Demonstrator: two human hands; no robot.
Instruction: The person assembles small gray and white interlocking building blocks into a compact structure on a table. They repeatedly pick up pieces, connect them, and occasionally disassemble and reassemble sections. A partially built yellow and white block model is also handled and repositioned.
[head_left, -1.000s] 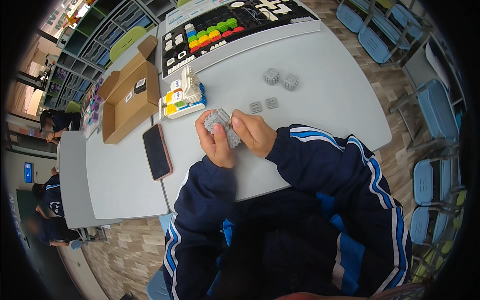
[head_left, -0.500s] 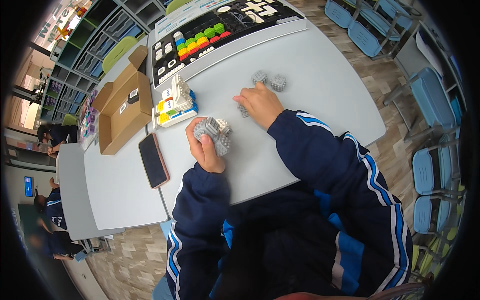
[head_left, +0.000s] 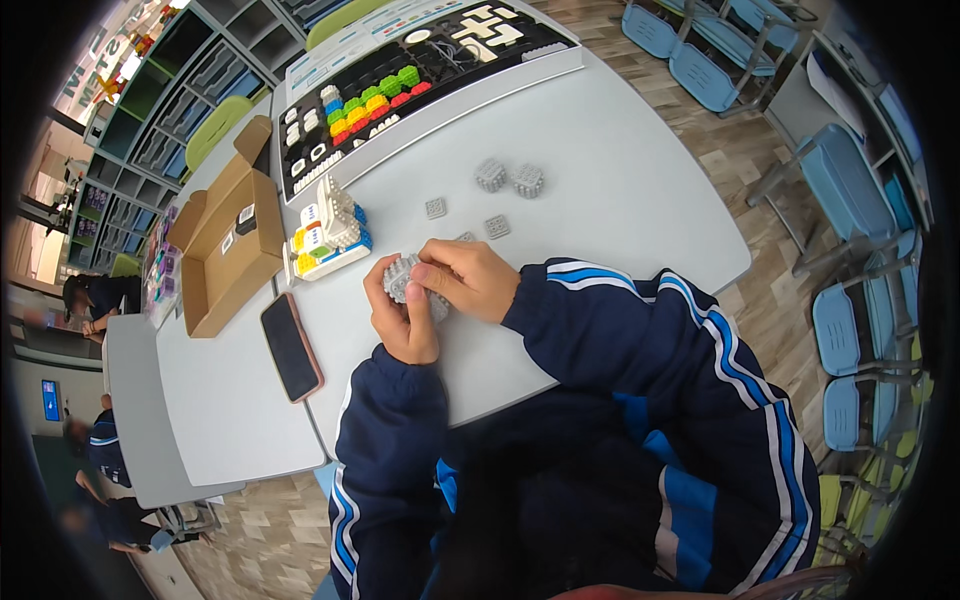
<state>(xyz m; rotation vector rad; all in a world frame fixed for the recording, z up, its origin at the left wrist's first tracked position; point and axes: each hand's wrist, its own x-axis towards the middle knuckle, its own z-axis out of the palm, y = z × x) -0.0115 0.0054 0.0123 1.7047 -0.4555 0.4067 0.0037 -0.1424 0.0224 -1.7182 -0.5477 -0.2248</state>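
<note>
Just above the near table edge, my left hand [head_left: 402, 325] is closed around a grey studded building-block assembly [head_left: 400, 275]. My right hand [head_left: 470, 280] meets it from the right, thumb and fingers pressed on the same blocks; most of the assembly is hidden by my fingers. Beyond the right hand lie small flat grey square pieces [head_left: 497, 226], one partly covered by that hand. Farther off, two round grey toothed blocks [head_left: 490, 175] sit side by side. A white, yellow and blue block model [head_left: 330, 235] stands to the left of my hands.
A phone [head_left: 291, 347] lies left of my left forearm. Behind it is an open cardboard box [head_left: 228, 265]. The black kit tray [head_left: 450, 90] with coloured and white blocks spans the far table side. Blue chairs [head_left: 845, 190] stand at the right; other people are at the far left.
My right hand has come back from the loose grey pieces to the assembly in my left hand. Flat pieces it covered now show. The whole view has shifted slightly.
</note>
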